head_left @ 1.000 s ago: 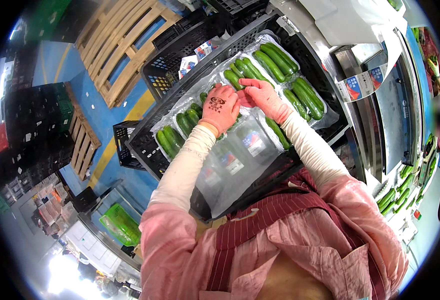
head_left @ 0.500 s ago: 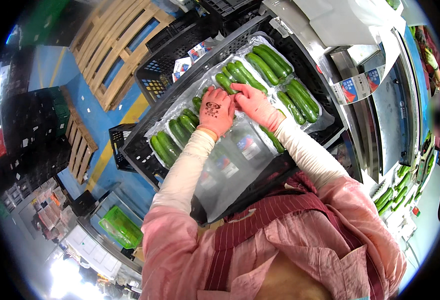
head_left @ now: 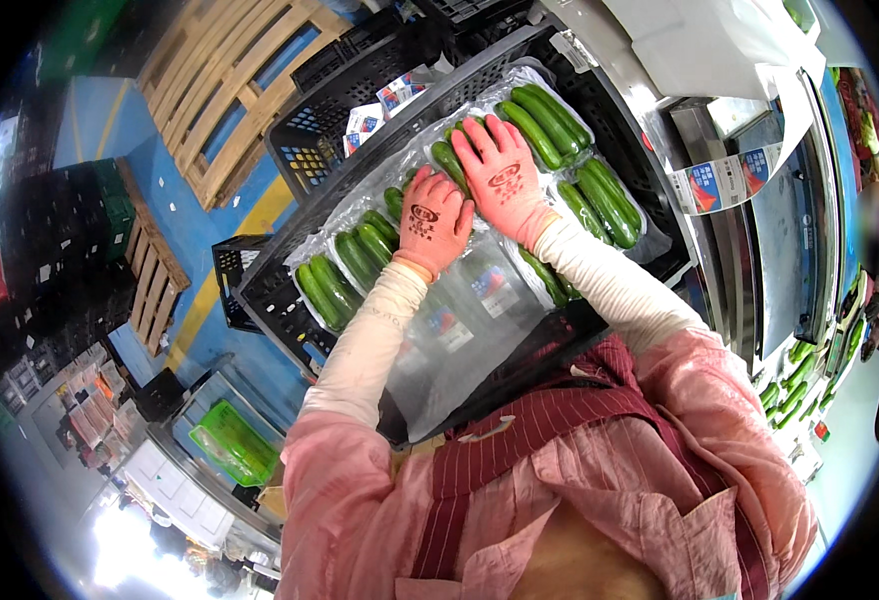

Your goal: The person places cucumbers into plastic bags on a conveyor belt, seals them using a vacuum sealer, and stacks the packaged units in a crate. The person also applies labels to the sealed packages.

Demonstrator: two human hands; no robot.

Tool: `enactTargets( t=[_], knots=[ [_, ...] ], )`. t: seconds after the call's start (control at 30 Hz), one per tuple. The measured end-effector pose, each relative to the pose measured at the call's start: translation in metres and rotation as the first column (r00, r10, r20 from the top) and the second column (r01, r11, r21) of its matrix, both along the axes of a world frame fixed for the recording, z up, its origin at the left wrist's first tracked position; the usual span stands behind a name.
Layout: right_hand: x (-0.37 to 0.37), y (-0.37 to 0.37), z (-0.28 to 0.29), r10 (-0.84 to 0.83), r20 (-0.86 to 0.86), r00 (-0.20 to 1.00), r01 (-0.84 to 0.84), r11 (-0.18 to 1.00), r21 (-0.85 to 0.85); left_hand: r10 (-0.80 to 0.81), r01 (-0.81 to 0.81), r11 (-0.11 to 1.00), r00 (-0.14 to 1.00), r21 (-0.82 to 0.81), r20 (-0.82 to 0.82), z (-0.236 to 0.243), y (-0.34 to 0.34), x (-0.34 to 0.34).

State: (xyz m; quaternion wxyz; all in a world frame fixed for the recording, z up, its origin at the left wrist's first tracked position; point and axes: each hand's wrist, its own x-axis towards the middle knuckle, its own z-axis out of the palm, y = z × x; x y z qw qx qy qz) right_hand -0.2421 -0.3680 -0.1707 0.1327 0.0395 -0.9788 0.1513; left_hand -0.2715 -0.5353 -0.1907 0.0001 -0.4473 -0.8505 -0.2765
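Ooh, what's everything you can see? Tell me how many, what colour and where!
cucumbers: many, green, in packs in the crate
crate: one, black, in front of the person
film: count unclear, see-through, crate's near side
other crates: several, black, behind and left
pallets: two, brown, upper left and left
basket: one, green, lower left
labels: several, white, blue and red, right and behind the crate
floor: one, blue with yellow stripes, left
apron: one, dark red, bottom middle
shirt: one, pink, bottom
hands: two, pink-gloved, over the packs

Downward head view (wide fisheye)
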Motion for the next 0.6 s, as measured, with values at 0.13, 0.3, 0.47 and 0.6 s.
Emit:
enactTargets(
  t=[0.13,0.3,0.47,0.6],
  knots=[
    [-0.007,-0.009,-0.004,-0.006,0.069,0.998,-0.008,0.982,0.189,0.016,-0.021,0.994,0.999,0.105,0.046,-0.009,-0.003,-0.001],
    [0.002,-0.01,-0.006,0.006,0.071,0.997,-0.016,0.989,0.145,0.149,-0.148,0.98,0.989,0.136,-0.001,0.004,0.003,0.009],
    [-0.003,-0.014,-0.007,0.012,0.091,0.996,-0.026,0.989,0.148,0.11,-0.109,0.992,0.994,-0.061,0.016,0.002,0.002,0.0],
    [0.0,-0.008,-0.006,-0.005,0.116,0.993,-0.008,0.994,0.111,0.289,-0.276,0.945,0.956,0.174,-0.056,0.009,0.003,0.009]
  ],
)
